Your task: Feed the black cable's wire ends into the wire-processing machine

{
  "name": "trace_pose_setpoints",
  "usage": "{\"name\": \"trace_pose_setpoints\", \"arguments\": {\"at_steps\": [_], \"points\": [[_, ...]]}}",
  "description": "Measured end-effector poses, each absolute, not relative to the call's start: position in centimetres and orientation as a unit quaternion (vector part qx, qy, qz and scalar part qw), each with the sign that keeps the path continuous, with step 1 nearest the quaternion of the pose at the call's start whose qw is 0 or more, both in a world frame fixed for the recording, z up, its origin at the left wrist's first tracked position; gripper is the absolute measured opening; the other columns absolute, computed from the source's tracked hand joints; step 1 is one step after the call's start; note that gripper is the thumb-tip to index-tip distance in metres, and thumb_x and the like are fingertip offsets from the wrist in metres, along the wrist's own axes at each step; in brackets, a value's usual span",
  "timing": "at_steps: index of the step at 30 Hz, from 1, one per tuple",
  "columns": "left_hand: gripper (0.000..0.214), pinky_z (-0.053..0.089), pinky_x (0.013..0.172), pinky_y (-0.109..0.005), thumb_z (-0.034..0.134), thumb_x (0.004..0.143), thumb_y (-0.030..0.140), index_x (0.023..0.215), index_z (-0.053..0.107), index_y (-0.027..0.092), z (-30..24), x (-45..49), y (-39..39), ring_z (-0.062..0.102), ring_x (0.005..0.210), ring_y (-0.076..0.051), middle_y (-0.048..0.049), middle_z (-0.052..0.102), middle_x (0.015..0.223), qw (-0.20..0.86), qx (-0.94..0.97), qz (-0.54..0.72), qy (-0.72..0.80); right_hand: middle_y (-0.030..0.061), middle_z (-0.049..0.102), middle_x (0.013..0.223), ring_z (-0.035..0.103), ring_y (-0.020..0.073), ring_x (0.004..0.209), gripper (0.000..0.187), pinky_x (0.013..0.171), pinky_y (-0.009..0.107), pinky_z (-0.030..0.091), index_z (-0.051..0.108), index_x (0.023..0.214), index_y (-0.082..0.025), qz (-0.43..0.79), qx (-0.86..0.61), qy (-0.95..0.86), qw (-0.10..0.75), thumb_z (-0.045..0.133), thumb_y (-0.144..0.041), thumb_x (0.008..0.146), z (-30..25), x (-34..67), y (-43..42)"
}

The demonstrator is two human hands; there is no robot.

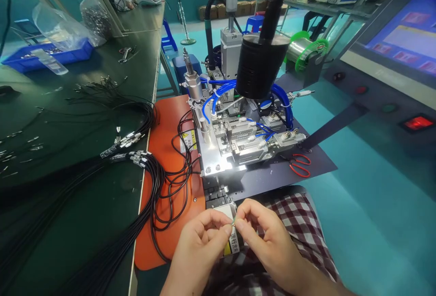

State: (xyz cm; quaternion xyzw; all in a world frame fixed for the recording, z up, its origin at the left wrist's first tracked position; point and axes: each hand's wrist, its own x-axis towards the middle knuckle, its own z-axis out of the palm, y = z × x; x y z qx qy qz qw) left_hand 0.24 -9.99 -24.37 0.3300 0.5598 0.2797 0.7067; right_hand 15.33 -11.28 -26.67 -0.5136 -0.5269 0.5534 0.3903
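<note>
My left hand (pixel 206 237) is closed in a pinch, thumb against forefinger, low in the middle of the view. Facing it, my right hand (pixel 264 232) pinches the same way, and the fingertips of both almost meet. Between them shows a tiny greenish and brassy piece (pixel 233 224), too small to name. Just behind the fingers is a white label plate (pixel 235 240) with black characters. Beyond the hands stands a machine with a bright metal plate (pixel 218 162), small clamps and blue air tubes (pixel 221 89).
Black cables (pixel 156 182) with metal ends hang over the orange board (pixel 146 255) at left. Red-handled scissors (pixel 300 165) lie right of the machine. A black cylinder (pixel 262 66) hangs above it, near a green solder wire spool (pixel 304 50). A screen panel (pixel 391 46) juts in at right.
</note>
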Motion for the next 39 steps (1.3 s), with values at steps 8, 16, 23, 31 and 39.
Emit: {"name": "trace_pose_setpoints", "arguments": {"at_steps": [8, 16, 23, 31, 39], "points": [[0.027, 0.015, 0.042, -0.016, 0.073, 0.067, 0.036, 0.070, 0.056, 0.015, -23.6, 0.7, -10.2, 0.020, 0.041, -0.003, 0.0108, 0.032, 0.044, 0.683, 0.301, 0.311, 0.588, -0.0044, 0.047, 0.067, 0.038, 0.0111, 0.058, 0.017, 0.053, 0.023, 0.033, 0.055, 0.079, -0.019, 0.581, -0.529, -0.475, 0.396, 0.053, -0.032, 0.089, -26.9, 15.4, -11.3], [0.026, 0.010, 0.045, -0.018, 0.069, 0.068, 0.036, 0.070, 0.054, 0.015, -23.3, 1.0, -10.5, 0.017, 0.045, -0.004, 0.0112, 0.030, 0.047, 0.664, 0.329, 0.313, 0.595, -0.0047, 0.044, 0.061, 0.036, 0.0104, 0.056, 0.017, 0.050, 0.023, 0.030, 0.055, 0.071, -0.017, 0.623, -0.525, -0.437, 0.382, 0.058, -0.031, 0.080, -25.8, 14.9, -10.5], [0.031, 0.012, 0.044, -0.018, 0.072, 0.069, 0.041, 0.072, 0.055, 0.016, -23.4, 0.9, -10.5, 0.018, 0.044, -0.004, 0.0119, 0.028, 0.045, 0.676, 0.315, 0.323, 0.583, -0.0076, 0.041, 0.051, 0.035, 0.0079, 0.046, 0.022, 0.045, 0.021, 0.028, 0.054, 0.068, -0.017, 0.699, -0.502, -0.354, 0.367, 0.063, -0.036, 0.072, -26.0, 15.0, -10.4], [0.029, 0.012, 0.042, -0.017, 0.069, 0.073, 0.040, 0.076, 0.054, 0.016, -24.3, 0.4, -10.5, 0.020, 0.043, -0.003, 0.0105, 0.034, 0.047, 0.688, 0.320, 0.311, 0.572, -0.0089, 0.039, 0.047, 0.031, 0.0068, 0.045, 0.022, 0.044, 0.021, 0.024, 0.055, 0.066, -0.016, 0.724, -0.478, -0.313, 0.388, 0.066, -0.033, 0.072, -26.6, 14.8, -10.5], [0.029, 0.012, 0.042, -0.018, 0.069, 0.073, 0.041, 0.077, 0.055, 0.016, -24.4, 0.3, -10.3, 0.018, 0.043, -0.004, 0.0114, 0.027, 0.047, 0.706, 0.339, 0.273, 0.559, -0.0043, 0.045, 0.067, 0.041, 0.0106, 0.058, 0.016, 0.050, 0.022, 0.033, 0.052, 0.079, -0.020, 0.599, -0.514, -0.510, 0.341, 0.049, -0.030, 0.091, -26.2, 15.8, -11.2]]}}
